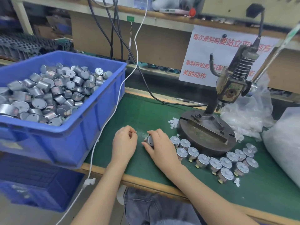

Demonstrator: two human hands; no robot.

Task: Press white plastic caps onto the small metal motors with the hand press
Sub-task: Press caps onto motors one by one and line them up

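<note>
Right hand [159,147] curled over a single motor [148,140], gripping it low over the green mat [146,111]; whether it rests on the mat can't be told. It sits left of the hand press [227,88] and its round base [206,135]. Left hand [125,142] is just beside, fingers curled in, and at the fingertips a tiny white cap [135,132] looks pinched, though it's small and hard to be sure of.

So this reads as the seating step, with the cap brought to the motor's shaft by hand before any pressing. The press stands idle, no motor under its ram. The next move likely calls for lining the cap up square on the shaft, then carrying the motor right onto the base, upright beneath the ram, with one hand freed for the lever.

Now the tally:
- one press, one motor in hand, one cap in the fingers
- capped motors [202,160] curving round the front of the base, fourteen as far as they can be counted
- loose caps [174,123] heaped at the base's left edge, roughly a dozen, too clustered for an exact figure
- one blue crate [90,127] piled with bare motors, far too many to count
</note>
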